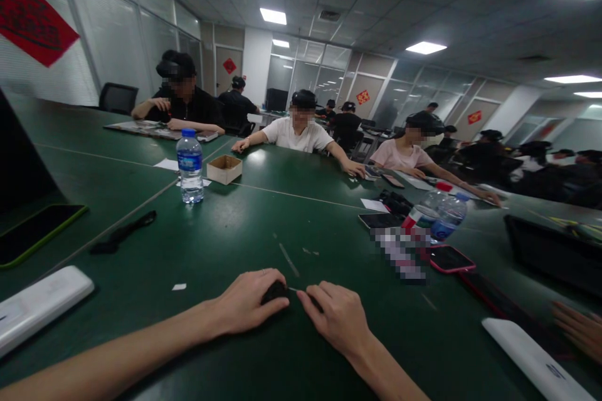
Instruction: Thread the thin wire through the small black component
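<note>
In the head view my left hand (251, 297) is closed around a small dark bundle (275, 291), whose kind I cannot make out. Beside it my right hand (336, 313) is closed in a pinch at the end of a thin pale sliver (292, 289). This sliver spans the narrow gap between the dark bundle and my right fingertips. Both hands are low over the green table (226, 351). A scrap of white paper (179, 287) lies left of my left wrist.
A water bottle (190, 169) and an open box (224, 170) stand ahead. A black strap (125, 235), phones (451, 259), more bottles (446, 219) and white devices (531, 360) surround my arms. Several people sit around; another person's hand (578, 329) is at the right edge.
</note>
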Demonstrator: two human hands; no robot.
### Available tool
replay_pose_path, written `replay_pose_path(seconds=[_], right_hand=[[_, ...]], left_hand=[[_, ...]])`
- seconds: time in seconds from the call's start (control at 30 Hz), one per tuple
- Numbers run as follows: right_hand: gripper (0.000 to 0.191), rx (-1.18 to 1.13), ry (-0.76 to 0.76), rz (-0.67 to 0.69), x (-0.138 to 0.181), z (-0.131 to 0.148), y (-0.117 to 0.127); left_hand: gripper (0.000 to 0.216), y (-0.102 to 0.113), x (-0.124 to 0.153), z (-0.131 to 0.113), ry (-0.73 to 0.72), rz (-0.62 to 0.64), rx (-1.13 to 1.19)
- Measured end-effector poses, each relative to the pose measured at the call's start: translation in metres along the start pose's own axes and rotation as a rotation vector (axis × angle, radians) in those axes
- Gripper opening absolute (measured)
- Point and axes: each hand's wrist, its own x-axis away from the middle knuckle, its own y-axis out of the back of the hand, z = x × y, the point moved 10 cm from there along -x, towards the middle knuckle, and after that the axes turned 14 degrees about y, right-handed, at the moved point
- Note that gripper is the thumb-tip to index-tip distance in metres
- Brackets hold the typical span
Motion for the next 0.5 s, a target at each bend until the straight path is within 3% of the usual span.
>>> replay_pose_path(seconds=[0.5], right_hand=[[0.032, 0.046, -0.011, 0.054, -0.0032, 0.0073, -0.0026]], left_hand=[[0.033, -0.0027, 0.0004, 0.0039, -0.026, -0.013, -0.082]])
